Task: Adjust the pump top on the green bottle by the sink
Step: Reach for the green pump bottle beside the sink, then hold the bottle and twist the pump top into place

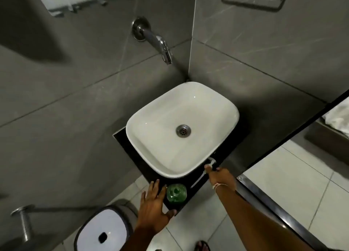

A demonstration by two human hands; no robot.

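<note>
The green bottle [176, 192] stands on the dark counter [196, 189] in front of the white basin [181, 127], seen from above with its neck open and no pump on it. The white pump top [209, 164] with its thin tube lies to the right, near the basin's front right corner. My right hand [221, 177] pinches the pump top with thumb and fingers. My left hand [154, 206] rests flat on the counter's edge beside the bottle, fingers spread, touching or almost touching its left side.
A chrome tap [160, 44] juts from the grey tiled wall above the basin. A white-lidded bin [103, 231] stands on the floor at lower left beside a metal rail [22, 222]. A dark door frame [283, 213] runs along the right.
</note>
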